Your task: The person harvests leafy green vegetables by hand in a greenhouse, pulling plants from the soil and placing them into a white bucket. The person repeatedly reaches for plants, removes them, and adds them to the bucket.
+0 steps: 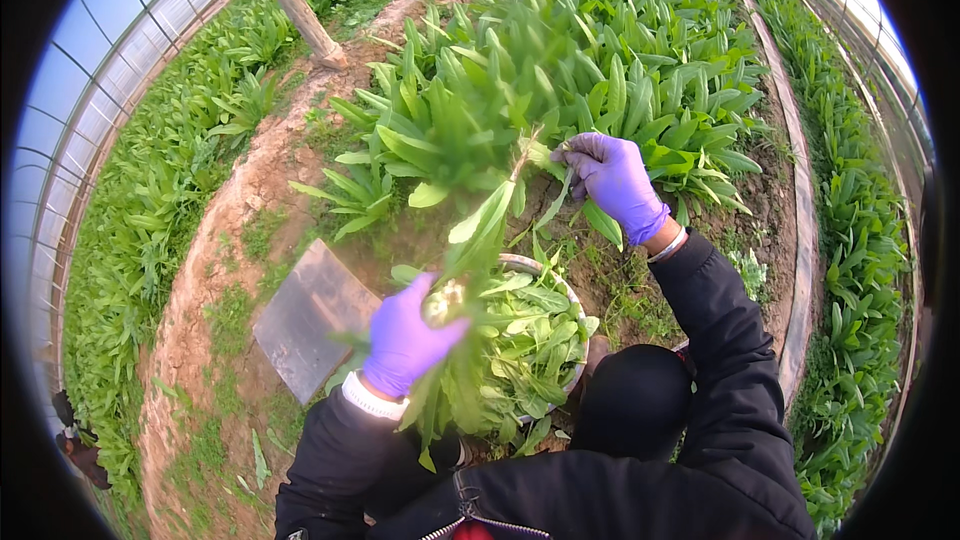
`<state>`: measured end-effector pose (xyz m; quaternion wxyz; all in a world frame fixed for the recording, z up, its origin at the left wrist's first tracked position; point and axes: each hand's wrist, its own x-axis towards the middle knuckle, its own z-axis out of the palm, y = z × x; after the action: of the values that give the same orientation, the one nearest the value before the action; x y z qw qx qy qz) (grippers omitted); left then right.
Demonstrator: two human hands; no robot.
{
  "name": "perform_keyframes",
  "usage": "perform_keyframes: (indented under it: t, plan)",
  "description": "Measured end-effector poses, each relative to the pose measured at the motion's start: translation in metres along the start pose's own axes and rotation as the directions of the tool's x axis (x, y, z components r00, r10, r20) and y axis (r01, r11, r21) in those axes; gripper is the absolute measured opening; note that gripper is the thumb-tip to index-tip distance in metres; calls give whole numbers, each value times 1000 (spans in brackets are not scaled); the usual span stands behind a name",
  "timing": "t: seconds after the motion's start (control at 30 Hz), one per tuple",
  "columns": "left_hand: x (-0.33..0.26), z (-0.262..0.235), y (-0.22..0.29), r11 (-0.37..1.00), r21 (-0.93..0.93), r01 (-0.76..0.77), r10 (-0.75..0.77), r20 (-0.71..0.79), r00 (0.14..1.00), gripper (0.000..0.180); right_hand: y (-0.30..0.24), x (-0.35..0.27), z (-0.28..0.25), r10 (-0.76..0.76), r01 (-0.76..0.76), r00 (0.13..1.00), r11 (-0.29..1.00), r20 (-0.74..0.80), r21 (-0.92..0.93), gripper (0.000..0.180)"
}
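Observation:
My left hand (408, 338), in a purple glove, is closed round a bunch of long-leaved green vegetables (455, 410), where pale cut stem ends show beside the thumb. One blurred leafy plant (485, 230) extends up from this hand, and its brownish root end points toward my right hand. My right hand (615, 180), gloved likewise, has its fingers pinched together beside that root, with a narrow drooping leaf (557, 202) at the fingertips. Below and between the hands stands a round pale basin (577, 302) heaped with loose picked leaves (535, 340).
A dark flat board (312, 315) lies on the soil to the left. Dense leafy rows (650, 70) grow ahead, with more beds on both sides. A wooden post (290, 5) rises far left, and a long plank edge (795, 170) runs along the right. My knee (635, 400) is beside the basin.

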<state>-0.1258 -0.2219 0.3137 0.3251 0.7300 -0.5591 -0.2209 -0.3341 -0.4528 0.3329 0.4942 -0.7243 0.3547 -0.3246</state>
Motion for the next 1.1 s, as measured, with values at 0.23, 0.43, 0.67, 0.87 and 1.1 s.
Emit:
perform_keyframes:
  t: [0.23,0.43,0.67,0.87,1.1]
  plan:
    - [-4,7,3,971,239,-5,20,-59,998,62,-47,-56,6,-409,434,889,605,206,-668,58]
    - [-4,11,10,942,329,-67,87,-46,995,63,-32,-19,33,-239,525,831,636,502,-566,28]
    - [-6,6,9,976,212,-53,75,-95,993,61,-55,-24,7,-74,-49,960,905,270,422,18]
    - [-5,-2,2,994,100,-48,63,-156,986,60,-44,-40,-45,-33,-89,819,979,573,183,54]
    - [-2,0,11,989,-135,-62,52,-77,996,61,-6,-38,52,-126,-196,855,820,503,538,48]
